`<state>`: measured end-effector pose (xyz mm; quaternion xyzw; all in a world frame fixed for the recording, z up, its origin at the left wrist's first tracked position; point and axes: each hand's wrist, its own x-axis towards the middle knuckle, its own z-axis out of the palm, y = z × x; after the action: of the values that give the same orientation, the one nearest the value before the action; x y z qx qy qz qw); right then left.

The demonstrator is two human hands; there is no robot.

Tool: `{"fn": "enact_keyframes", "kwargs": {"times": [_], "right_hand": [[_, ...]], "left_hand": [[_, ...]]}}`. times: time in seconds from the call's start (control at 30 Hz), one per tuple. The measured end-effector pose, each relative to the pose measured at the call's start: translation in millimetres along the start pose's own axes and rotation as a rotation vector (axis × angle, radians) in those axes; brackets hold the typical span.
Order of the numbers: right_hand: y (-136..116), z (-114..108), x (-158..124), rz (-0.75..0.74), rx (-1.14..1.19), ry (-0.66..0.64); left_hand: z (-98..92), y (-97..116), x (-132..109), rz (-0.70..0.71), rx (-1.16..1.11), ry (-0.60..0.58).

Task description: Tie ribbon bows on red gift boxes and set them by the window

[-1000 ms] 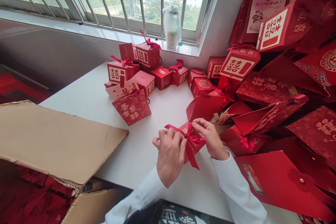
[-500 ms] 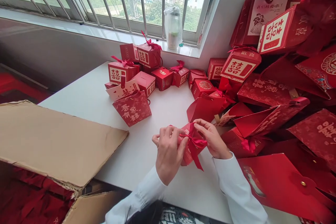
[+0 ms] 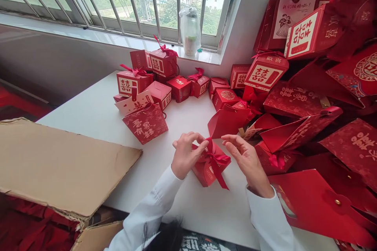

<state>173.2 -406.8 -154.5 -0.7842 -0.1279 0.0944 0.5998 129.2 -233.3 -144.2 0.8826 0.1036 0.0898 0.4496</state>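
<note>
A small red gift box lies on the white table in front of me, with a red satin ribbon tied in a bow on top. My left hand is at the box's upper left side, thumb and forefinger closed at an upright loop of the bow. Just right of the box is my right hand, off the ribbon, its fingers curved and apart with nothing between them. The bow's tail hangs down the front of the box.
Finished-looking red boxes stand in a row at the table's back. Red boxes and bags are piled on the right. An open cardboard carton with red items inside covers the left front. A bagged jar stands on the sill.
My right hand has let go of the bow and drawn back to the right. The left hand has shifted up toward the bow's upper loop, and the view has turned slightly.
</note>
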Motion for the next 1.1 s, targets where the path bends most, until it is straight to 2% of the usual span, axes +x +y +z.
{"fn": "enact_keyframes", "kwargs": {"times": [0.13,0.3,0.43,0.6,0.83,1.0,1.1], "right_hand": [[-5.6,-1.7,-23.7,0.048,-0.305,0.058],[-15.9,15.2,-38.2,0.141,-0.395,0.101],[-17.5,24.4,-39.2,0.127,-0.399,0.104],[-14.5,23.5,-42.1,0.077,-0.365,0.103],[-13.9,21.7,-44.5,0.032,-0.331,0.093],[-11.2,19.8,-44.4,0.042,-0.278,0.087],[-8.3,18.2,-44.9,0.054,-0.252,0.096]], "left_hand": [[-3.9,-10.1,1.2,-0.001,-0.124,-0.042],[-5.1,-14.2,1.6,-0.014,-0.253,-0.137],[-7.7,-15.0,2.2,-0.013,-0.27,-0.203],[-9.0,-15.6,4.3,0.008,-0.227,-0.239],[-8.4,-10.3,8.5,0.186,-0.203,-0.28],[-7.8,-12.6,9.5,0.303,-0.355,-0.336],[-5.4,-14.3,7.6,0.342,-0.379,-0.329]]}}
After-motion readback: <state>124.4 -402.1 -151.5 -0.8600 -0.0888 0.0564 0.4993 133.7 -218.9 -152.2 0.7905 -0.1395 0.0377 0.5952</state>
